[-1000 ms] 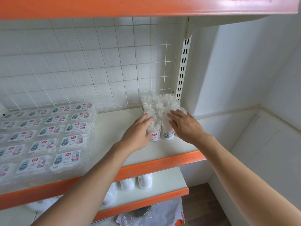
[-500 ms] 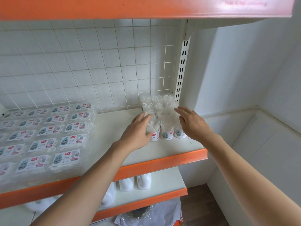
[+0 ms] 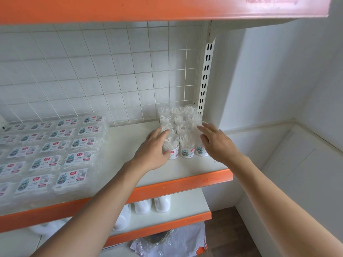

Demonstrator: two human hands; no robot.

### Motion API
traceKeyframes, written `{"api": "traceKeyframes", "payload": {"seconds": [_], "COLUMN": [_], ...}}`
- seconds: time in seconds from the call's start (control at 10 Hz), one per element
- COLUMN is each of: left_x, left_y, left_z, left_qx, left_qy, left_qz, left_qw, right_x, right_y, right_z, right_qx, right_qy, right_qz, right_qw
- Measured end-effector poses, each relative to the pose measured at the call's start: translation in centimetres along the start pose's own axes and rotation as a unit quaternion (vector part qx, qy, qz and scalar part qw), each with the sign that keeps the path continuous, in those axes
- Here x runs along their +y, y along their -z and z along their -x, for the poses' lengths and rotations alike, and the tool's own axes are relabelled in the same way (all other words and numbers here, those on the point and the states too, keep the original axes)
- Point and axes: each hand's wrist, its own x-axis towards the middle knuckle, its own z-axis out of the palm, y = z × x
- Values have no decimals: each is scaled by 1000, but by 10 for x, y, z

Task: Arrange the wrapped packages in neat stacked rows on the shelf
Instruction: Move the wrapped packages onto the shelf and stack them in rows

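Several small clear cups wrapped in plastic (image 3: 186,145) stand in tight rows at the right end of the white shelf (image 3: 130,138), up against the wire grid. My left hand (image 3: 155,151) lies against the left side of the front-left cup, fingers nearly straight. My right hand (image 3: 216,142) presses its straight fingers against the right side of the cluster. Flat labelled clear packages (image 3: 53,145) lie in stacked rows on the left half of the shelf.
A wire grid back panel (image 3: 92,76) and a slotted upright post (image 3: 205,76) bound the shelf. An orange shelf (image 3: 148,8) hangs overhead. White containers (image 3: 152,204) sit on the lower shelf, and a plastic bag (image 3: 172,242) lies on the floor.
My right hand slid from the top of the front cups to the right side of the cluster. My left hand stayed at the left side.
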Motion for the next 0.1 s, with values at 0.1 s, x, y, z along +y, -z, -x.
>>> {"api": "traceKeyframes", "payload": {"seconds": [0.1], "left_x": [2], "left_y": [8], "left_z": [4], "left_qx": [23], "left_qy": [-1], "left_qz": [-16], "left_qw": [1000], "right_x": [-8], "right_y": [2], "right_z": [-2], "right_qx": [11], "right_qy": [14], "right_qz": [15], "right_qw": [1000]}}
